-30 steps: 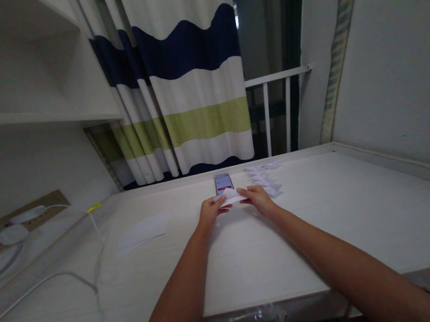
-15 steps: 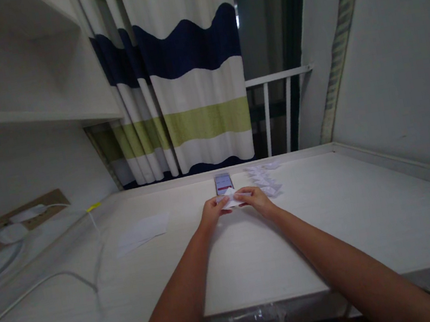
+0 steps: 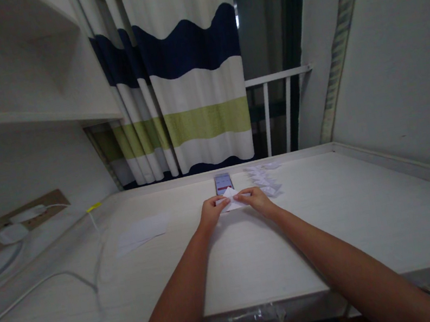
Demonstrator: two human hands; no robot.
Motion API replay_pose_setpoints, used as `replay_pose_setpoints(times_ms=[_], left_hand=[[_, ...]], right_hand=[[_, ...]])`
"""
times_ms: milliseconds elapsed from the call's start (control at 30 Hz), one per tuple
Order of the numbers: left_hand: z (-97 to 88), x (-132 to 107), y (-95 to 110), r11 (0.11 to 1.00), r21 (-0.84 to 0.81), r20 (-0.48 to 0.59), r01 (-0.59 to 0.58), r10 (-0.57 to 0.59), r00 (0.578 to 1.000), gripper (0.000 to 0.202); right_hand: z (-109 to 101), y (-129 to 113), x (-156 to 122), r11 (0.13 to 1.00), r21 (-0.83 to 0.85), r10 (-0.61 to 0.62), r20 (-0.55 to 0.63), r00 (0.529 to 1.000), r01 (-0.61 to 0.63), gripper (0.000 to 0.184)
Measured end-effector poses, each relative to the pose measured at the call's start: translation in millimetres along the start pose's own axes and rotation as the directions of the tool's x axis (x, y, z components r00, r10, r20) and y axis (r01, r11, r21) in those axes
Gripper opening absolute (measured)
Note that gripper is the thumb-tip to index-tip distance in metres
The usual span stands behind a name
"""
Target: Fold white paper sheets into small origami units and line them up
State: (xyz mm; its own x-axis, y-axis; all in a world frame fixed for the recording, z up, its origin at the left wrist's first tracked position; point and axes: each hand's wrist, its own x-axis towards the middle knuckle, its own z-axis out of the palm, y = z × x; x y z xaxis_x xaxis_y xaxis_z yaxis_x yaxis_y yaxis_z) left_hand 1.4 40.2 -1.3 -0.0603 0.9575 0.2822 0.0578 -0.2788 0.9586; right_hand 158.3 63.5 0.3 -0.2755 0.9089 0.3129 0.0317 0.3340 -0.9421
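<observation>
A small piece of folded white paper [image 3: 232, 202] with a pointed top is held above the desk between my two hands. My left hand [image 3: 210, 212] pinches its left side with the thumb on the near face. On the other side, my right hand [image 3: 258, 200] grips it the same way, fingers partly behind the paper. Just beyond the paper lies a phone [image 3: 223, 181] with its screen lit, its lower end covered from view. Several folded white paper pieces [image 3: 264, 180] lie in a row behind my right hand.
Flat white sheets [image 3: 144, 231] lie on the white desk [image 3: 265, 262] to the left. A white cable [image 3: 69, 273] runs over the desk's left side from plugs [image 3: 11, 233] at the wall. A striped curtain [image 3: 202, 86] hangs behind the desk's back edge.
The folded paper has tilted slightly, showing more of its near face below my thumbs. Both hands stay in nearly the same place.
</observation>
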Motion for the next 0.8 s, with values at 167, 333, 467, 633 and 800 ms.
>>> replay_pose_setpoints(times_ms=[167, 333, 467, 633, 800], left_hand=[[1.6, -0.5, 3.9, 1.000, -0.002, -0.011, -0.005, 0.005, 1.000, 0.029], [2.3, -0.8, 3.8, 0.999, -0.026, 0.037, -0.037, 0.038, 0.999, 0.030], [3.4, -2.9, 4.1, 0.999, 0.013, 0.065, -0.043, 0.042, 0.997, 0.031], [3.6, -4.0, 4.5, 0.995, 0.090, 0.041, -0.054, 0.050, 0.998, 0.027], [1.8, -1.5, 3.1, 0.987, 0.135, 0.035, -0.089, 0.085, 0.996, 0.022]], right_hand=[[0.4, -1.3, 1.0, 0.997, -0.009, -0.072, -0.053, 0.996, 0.071, 0.023], [-0.7, -0.5, 1.2, 0.989, -0.050, -0.141, -0.050, 0.989, 0.139, 0.018], [-0.4, 0.0, 0.4, 0.976, -0.127, -0.184, -0.024, 0.983, 0.179, 0.016], [0.1, 0.3, 0.5, 0.969, -0.148, -0.199, 0.006, 0.980, 0.198, 0.016], [-0.1, -0.2, 1.3, 0.970, -0.142, -0.199, -0.003, 0.980, 0.196, 0.016]])
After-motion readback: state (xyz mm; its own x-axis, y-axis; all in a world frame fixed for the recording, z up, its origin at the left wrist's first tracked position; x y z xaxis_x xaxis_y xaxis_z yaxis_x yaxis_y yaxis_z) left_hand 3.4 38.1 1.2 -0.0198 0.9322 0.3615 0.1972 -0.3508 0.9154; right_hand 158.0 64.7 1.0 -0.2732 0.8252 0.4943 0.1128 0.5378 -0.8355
